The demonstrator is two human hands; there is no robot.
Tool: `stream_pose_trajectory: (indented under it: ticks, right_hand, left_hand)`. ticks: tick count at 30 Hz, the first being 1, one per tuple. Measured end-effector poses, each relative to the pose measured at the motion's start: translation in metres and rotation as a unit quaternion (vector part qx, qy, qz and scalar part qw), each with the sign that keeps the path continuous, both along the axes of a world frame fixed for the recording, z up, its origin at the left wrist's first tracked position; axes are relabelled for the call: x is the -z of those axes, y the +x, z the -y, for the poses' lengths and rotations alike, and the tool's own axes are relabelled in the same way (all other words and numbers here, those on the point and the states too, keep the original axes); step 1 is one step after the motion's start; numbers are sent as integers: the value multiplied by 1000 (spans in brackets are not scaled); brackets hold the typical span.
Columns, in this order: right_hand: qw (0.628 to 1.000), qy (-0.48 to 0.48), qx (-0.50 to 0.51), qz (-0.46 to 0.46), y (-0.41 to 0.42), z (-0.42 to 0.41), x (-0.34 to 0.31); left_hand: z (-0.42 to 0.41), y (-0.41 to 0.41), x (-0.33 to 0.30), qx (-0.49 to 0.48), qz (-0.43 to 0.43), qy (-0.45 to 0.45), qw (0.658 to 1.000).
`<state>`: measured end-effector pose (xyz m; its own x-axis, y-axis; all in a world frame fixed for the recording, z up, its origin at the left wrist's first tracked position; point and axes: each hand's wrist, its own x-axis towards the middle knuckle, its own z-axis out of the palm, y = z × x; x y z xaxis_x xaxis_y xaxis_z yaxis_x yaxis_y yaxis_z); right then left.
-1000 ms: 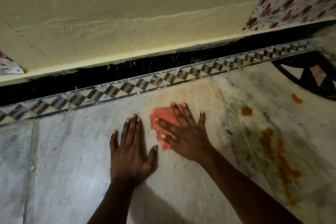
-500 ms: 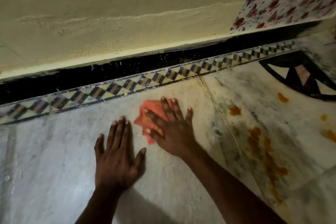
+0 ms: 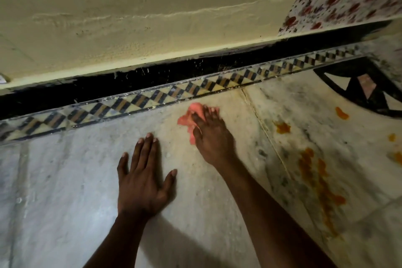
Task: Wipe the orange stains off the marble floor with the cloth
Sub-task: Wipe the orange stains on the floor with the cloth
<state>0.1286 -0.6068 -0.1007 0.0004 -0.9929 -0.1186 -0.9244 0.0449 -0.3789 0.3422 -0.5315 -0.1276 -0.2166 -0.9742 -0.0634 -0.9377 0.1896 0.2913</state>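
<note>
The cloth (image 3: 188, 120), pink and crumpled, is pressed to the marble floor (image 3: 65, 180) under the right hand (image 3: 212, 139), just short of the patterned border (image 3: 152, 99) that runs along the foot of the wall. Whether the right fingers (image 3: 206, 113) are curled round the cloth or laid flat upon it cannot be told, since the hand is blurred. The left hand (image 3: 142, 180) is spread flat on the bare floor nearer the camera than the cloth, fingers straight, nothing held; weight appears to be borne on it.

The orange stains (image 3: 315, 180) lie well apart from the cloth, to its right, beyond a joint (image 3: 267, 132) in the slabs. A long streak is seen there, with smaller spots (image 3: 282, 127) farther toward the border. None of it is touched by the cloth, so most of the task is judged undone.

Several risks may be foreseen. If the cloth is dragged across the streak in one broad pass, the orange could be smeared over clean marble rather than lifted. Residue could be pushed into the joint and lodged there. A cloth already loaded, if not refolded, could lay colour back down. The small outlying spots could be overlooked in the dim light. Should the floor be wet, the bracing left hand could slip.
</note>
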Motion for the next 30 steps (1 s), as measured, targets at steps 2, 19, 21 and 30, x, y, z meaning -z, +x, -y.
stream_pose_trajectory:
  ticks: [2,19,21,30]
  right_hand:
    - [986,-19,35,160,-8,-33,-18]
    - [990,35,122,-61,-57,22,16]
    - [991,17,112,-71,-44,31,23]
    - [975,-48,-194,-93,-59,-97,8]
  left_hand:
    - [0,2,2,-1,-2,-3,1000]
    - [0,1,0,-8,-10,0,1000]
    - [0,1,0,-5,-9,1,1000]
    - [-2,1,-3,-7,-11,5,1000]
